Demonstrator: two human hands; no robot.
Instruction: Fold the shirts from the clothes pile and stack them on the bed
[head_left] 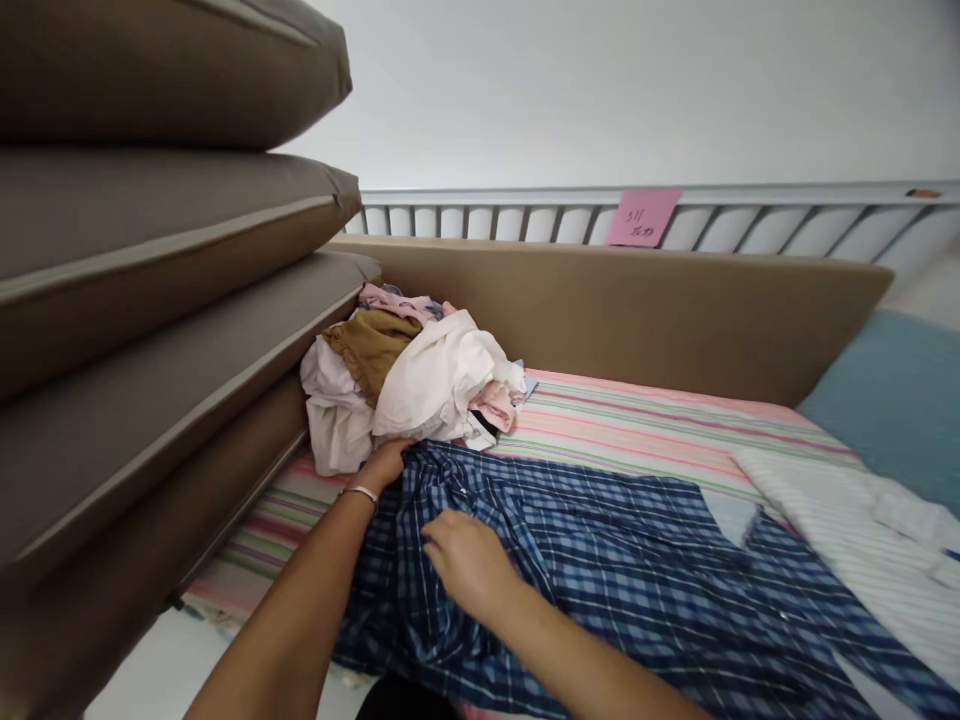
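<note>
A blue plaid shirt lies spread over the striped bedsheet. My left hand, with a thin bracelet at the wrist, is closed on the shirt's upper left edge, right beside the clothes pile. My right hand rests on the shirt a little lower, its fingers curled and pinching the fabric. A heap of crumpled clothes, white, pink and brown, sits just beyond my left hand.
Several brown cushions are stacked high on the left. A tan padded backrest runs behind the bed, with a white rail and a pink note above. A white striped garment and a blue cushion lie at right.
</note>
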